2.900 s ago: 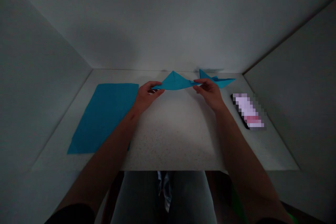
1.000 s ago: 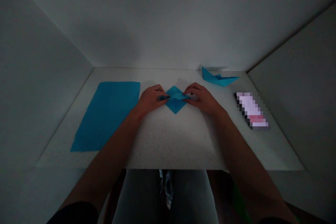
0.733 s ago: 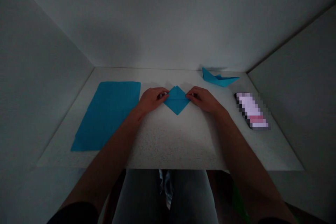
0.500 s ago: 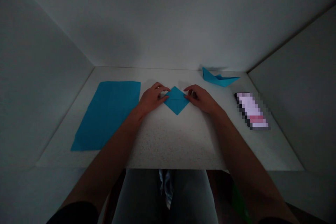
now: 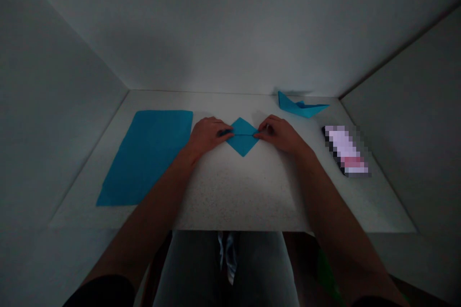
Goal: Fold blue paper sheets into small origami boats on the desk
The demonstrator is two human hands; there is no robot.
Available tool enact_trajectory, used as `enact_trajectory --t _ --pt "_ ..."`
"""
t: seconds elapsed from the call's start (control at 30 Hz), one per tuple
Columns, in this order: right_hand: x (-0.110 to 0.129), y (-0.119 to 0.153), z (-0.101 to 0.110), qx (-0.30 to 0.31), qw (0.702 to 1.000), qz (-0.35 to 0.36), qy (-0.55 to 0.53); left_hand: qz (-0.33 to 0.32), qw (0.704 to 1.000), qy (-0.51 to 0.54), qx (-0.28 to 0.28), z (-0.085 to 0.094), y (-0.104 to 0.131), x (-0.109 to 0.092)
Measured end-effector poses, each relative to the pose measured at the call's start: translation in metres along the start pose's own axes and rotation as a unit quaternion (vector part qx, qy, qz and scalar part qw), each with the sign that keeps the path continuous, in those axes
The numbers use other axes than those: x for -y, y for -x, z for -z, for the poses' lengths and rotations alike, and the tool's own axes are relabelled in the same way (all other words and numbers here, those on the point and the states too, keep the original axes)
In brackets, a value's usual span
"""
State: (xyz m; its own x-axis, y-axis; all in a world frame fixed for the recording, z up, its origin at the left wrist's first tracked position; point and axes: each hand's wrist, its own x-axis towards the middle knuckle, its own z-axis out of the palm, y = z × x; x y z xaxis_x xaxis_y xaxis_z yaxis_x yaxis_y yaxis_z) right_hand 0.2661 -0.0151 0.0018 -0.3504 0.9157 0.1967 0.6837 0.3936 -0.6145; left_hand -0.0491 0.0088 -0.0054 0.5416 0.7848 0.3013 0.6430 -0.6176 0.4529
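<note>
A small folded blue paper diamond (image 5: 243, 143) lies on the white table in front of me, with a dark slit running across its middle. My left hand (image 5: 211, 134) pinches its left corner between thumb and fingers. At the opposite corner, my right hand (image 5: 276, 133) has thumb and fingers closed on the paper. Both palms face inward, and the fingertips partly cover the diamond's side corners.
Large blue paper (image 5: 147, 153) lies flat at the left, partly under my left forearm. A folded blue paper boat (image 5: 300, 107) stands at the back right. A phone (image 5: 345, 148), blurred out, lies at the right. Walls enclose the table's back and sides.
The crease across the diamond has parted into a dark slit. My left fingers have closed onto the paper, and my right fingertips have come down onto its corner.
</note>
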Motion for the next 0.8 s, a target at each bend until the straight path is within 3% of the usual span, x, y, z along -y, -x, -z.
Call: enact_trajectory --t 0.2,0.47,0.63,0.8 --pt "0.008 0.001 0.000 0.004 0.999 0.005 -0.032 -0.007 1.000 -0.013 -0.016 0.005 0.000 -0.006" --pt "0.021 -0.002 -0.002 -0.057 0.997 0.017 -0.055 -0.007 0.998 0.025 -0.054 0.007 0.002 -0.014" --pt "0.024 -0.002 -0.003 -0.127 0.988 -0.010 -0.092 0.009 0.993 0.094 -0.072 0.007 0.005 -0.015" --pt "0.020 -0.004 -0.007 -0.182 0.975 -0.043 -0.124 0.031 0.992 0.118 -0.032 0.011 0.006 -0.017"
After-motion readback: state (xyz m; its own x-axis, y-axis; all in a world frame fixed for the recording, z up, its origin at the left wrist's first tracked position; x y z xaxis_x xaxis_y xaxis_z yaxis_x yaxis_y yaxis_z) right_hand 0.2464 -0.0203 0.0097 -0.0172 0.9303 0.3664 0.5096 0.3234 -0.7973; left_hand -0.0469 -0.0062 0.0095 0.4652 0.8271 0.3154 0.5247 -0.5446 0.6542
